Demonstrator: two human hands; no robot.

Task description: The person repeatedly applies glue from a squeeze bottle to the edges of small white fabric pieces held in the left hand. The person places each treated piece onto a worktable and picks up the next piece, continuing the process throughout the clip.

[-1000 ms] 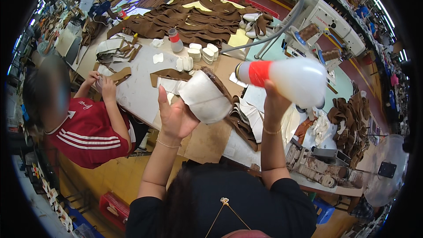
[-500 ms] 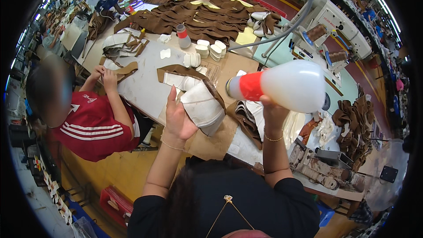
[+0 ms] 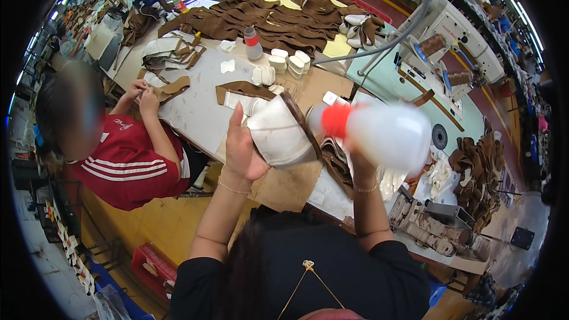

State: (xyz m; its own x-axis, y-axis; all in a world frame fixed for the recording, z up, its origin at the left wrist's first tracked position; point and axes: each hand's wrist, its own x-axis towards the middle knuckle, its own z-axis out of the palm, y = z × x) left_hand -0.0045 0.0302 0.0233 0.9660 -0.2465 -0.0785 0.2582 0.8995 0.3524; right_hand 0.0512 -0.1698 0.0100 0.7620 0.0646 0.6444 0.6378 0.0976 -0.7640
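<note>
My left hand (image 3: 243, 153) holds a shoe upper (image 3: 281, 133) with white lining and a brown edge; the thumb points up and the other fingers are hidden behind the piece. My right hand (image 3: 363, 163) is wrapped round a translucent white bottle (image 3: 391, 136) with a red band, blurred by motion and lying on its side. The bottle's narrow end is at the brown edge of the upper; whether they touch I cannot tell. More brown and white upper pieces (image 3: 338, 169) lie on the table below the bottle.
Stacks of white pads (image 3: 264, 75) and a second red-banded bottle (image 3: 253, 44) stand beyond my hands. A person in red (image 3: 127, 163) works with a brown piece at left. Rows of brown pieces (image 3: 237, 26) cover the far table. A sewing machine (image 3: 456, 41) stands at right.
The bottle has swung left and down, bringing its narrow end to the upper's edge. My left hand has tilted the upper, turning more of its white lining into view.
</note>
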